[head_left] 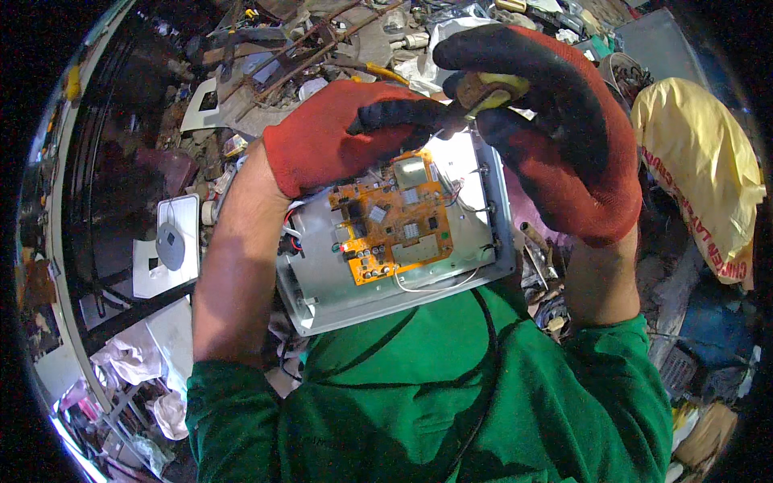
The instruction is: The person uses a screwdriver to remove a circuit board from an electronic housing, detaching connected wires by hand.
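The single view was taken from my head, facing steeply down past my green shirt at lower centre. It looked from near onto my left hand, upper centre, and right hand, upper right. The fisheye field bent straight edges at far left and darkened every corner.

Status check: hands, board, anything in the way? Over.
Right hand gripping yellow-handled tool; left hand close by, contact unclear. Orange circuit board in metal casing. Possible snag: white wire looping at near edge.
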A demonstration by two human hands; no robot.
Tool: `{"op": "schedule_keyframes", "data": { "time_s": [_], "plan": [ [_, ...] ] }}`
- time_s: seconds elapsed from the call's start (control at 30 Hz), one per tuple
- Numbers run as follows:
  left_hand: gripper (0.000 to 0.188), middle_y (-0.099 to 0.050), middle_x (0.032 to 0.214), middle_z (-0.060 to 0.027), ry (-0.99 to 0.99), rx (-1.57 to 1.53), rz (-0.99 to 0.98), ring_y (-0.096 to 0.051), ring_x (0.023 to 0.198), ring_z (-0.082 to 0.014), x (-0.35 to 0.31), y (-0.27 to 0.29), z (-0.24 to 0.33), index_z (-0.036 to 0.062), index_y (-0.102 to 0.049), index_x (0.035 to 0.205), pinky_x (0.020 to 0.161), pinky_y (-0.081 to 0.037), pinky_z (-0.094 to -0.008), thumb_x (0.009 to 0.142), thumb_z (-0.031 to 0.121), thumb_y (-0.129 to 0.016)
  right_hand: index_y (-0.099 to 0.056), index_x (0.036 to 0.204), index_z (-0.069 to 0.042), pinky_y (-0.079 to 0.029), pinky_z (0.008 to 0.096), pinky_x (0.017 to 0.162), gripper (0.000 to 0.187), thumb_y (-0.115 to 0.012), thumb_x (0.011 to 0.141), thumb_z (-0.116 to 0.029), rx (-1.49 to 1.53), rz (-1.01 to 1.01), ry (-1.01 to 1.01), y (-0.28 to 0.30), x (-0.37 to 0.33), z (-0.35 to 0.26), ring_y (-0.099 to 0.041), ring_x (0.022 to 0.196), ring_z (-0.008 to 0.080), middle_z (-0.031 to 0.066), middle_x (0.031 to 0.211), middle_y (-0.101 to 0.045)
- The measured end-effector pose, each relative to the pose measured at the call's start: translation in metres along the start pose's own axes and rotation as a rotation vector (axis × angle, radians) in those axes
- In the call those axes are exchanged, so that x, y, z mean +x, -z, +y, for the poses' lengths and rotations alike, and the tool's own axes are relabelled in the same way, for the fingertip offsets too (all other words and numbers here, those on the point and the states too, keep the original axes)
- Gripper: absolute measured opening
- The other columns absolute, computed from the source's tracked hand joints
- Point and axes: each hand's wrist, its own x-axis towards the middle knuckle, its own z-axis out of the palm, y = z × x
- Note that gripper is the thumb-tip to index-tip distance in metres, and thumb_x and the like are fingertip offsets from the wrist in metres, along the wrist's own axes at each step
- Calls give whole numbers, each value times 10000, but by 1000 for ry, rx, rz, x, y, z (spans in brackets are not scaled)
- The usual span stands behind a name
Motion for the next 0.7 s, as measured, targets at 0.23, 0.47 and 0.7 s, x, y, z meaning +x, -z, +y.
{"op": "schedule_keyframes", "data": {
  "time_s": [0.23,0.47,0.7],
  "plan": [
    [272,-760,1033,-74,2,-43,35,-705,944,-165,1,-2,-5,103,-726,1188,849,-553,-326,927,179,-720,-599,1280,97,-468,442,1052,463,-565,819,75,-365,-200,137,11,18,-9,-623,1215,351,235,1308,-638],
    [254,-753,1012,-95,-85,137,21,-709,913,-186,3,-1,-11,116,-729,1167,827,-556,-344,926,197,-722,-600,1300,73,-463,450,1058,492,-573,809,66,-473,-327,261,18,23,-7,-639,1187,365,226,1266,-670],
    [249,-748,981,-109,-145,110,78,-715,894,-237,6,-3,-12,127,-727,1159,808,-559,-365,926,212,-712,-593,1314,83,-479,414,1033,526,-574,788,91,-383,-239,135,11,21,-15,-654,1147,315,214,1253,-661]
  ]
}}
